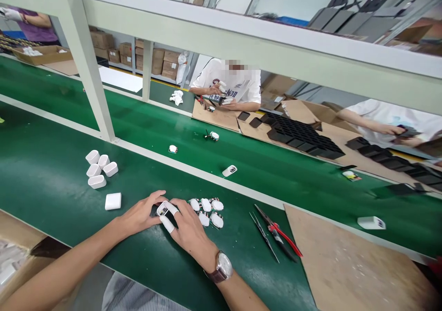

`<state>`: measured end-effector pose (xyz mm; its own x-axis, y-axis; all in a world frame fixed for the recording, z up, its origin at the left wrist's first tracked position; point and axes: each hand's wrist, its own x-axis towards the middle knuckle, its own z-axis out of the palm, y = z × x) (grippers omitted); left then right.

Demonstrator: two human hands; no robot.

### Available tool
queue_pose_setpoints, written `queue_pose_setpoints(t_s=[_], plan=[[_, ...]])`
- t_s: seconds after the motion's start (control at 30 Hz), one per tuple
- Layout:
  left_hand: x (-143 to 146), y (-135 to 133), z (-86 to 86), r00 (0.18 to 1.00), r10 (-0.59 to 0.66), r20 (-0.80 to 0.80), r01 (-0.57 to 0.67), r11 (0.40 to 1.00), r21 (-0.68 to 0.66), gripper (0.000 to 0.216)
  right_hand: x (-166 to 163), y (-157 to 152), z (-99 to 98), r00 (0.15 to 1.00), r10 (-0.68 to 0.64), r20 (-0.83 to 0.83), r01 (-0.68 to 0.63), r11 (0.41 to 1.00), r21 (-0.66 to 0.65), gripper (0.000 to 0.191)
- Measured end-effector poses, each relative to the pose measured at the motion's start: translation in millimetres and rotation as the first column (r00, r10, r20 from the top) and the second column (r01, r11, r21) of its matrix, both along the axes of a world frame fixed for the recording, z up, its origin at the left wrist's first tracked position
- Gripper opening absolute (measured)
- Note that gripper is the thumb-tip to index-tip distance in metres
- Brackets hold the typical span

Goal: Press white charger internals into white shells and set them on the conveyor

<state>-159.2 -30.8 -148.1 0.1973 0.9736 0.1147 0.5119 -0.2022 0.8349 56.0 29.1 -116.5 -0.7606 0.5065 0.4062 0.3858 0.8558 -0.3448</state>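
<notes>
Between my hands is a small white plastic housing (161, 208), its opening turned up and electronic parts showing inside. My left hand (145, 212) grips it from the left with thumb and fingers. From the right, my right hand (188, 226), with white finger cots on thumb and index finger, presses at its rim. Just right of that hand lie several white-capped circuit boards (206, 205) in two rows. Several empty white housings (97, 181) stand to the left, and another white housing (113, 201) lies nearer to me.
Tweezers (264, 237) and red-handled pliers (278, 233) lie right of my hands, beside a brown board (345, 260). Beyond a pale rail (193, 168), a green conveyor belt (300, 173) carries scattered parts. A frame post (86, 62) rises at left. Co-workers sit across the belt.
</notes>
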Motion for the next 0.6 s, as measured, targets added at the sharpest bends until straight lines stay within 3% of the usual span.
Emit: queue_pose_setpoints(t_s=[0.13,0.27,0.37,0.5,0.6], plan=[[-1.1,-0.8,0.5,0.996,0.034,-0.081,-0.022,0.990,0.136,0.069,4.1,3.0,4.9,0.999,-0.004,-0.052,-0.001,0.996,-0.092,0.030],[-1.2,0.2,6.9,0.957,0.040,-0.288,0.075,0.923,0.377,0.017,17.7,5.8,6.7,0.973,-0.124,-0.196,0.108,0.990,-0.088,0.036],[0.5,0.6,11.1,0.935,0.082,-0.346,0.097,0.877,0.470,0.013,29.6,4.0,5.8,0.967,-0.148,-0.209,0.135,0.988,-0.074,0.035],[4.1,1.1,20.3,0.944,0.070,-0.322,0.062,0.922,0.382,0.016,44.9,-0.7,5.6,0.960,-0.139,-0.245,0.120,0.989,-0.091,0.030],[5.5,13.9,34.3,0.992,0.047,-0.121,-0.025,0.984,0.177,0.017,57.6,-3.5,7.0,0.942,-0.158,-0.297,0.121,0.983,-0.141,0.014]])
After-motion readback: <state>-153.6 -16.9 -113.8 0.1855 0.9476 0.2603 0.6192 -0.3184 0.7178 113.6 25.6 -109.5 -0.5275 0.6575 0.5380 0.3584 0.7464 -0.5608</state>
